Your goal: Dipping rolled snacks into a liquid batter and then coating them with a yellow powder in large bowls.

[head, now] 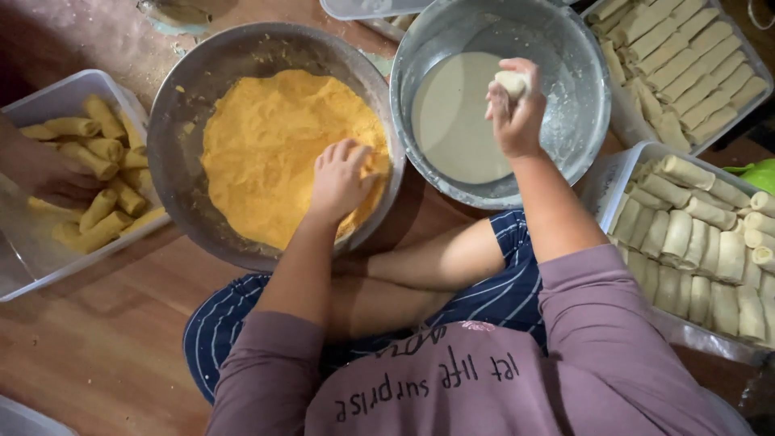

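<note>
A wide round metal bowl of coarse yellow crumbs [266, 153] sits at ten o'clock, a round metal bowl of smooth pale batter [460, 121] at one. The left hand [339, 182] presses half-curled fingers into the crumbs. The right hand [517, 113], raised over the batter, pinches a pale cylindrical pastry roll [512, 82].

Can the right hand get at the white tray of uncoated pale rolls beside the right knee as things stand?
Probably yes: the white tray of uncoated pale rolls lies open just beside the right hand, nothing between them. But its fingers already grip a battered roll over the grey metal batter bowl.
</note>
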